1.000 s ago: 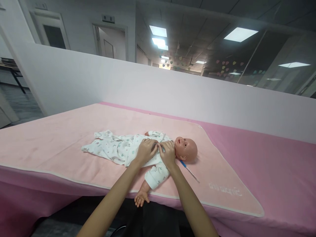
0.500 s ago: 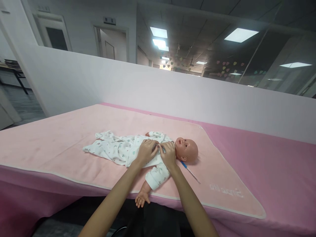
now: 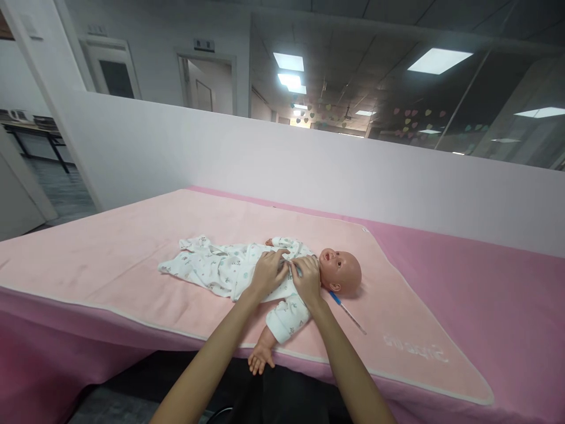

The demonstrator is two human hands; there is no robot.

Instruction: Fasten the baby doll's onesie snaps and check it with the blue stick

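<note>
A baby doll (image 3: 342, 272) lies on its back with its head to the right, dressed in a white printed baby romper (image 3: 212, 271). My left hand (image 3: 267, 274) rests over the doll's chest, its thumb and fingers closed on the romper's front. Beside it, my right hand (image 3: 307, 279) pinches the same cloth nearer the neck. The fingertips of both hands nearly meet, and the exact bit of cloth between them is hidden. Near the doll's shoulder lies a thin clear stick with a blue end (image 3: 336, 298), like a thermometer.
The doll lies on a pale pink mat (image 3: 132, 235) with a white edge, over a darker pink table cover (image 3: 494, 294). One doll hand (image 3: 261, 357) hangs at the table's front edge. A white partition (image 3: 309, 165) stands behind.
The view has shifted slightly, so everything sits a little further right. Both hands stay at the romper's chest, with my left fingers slightly more spread and raised.
</note>
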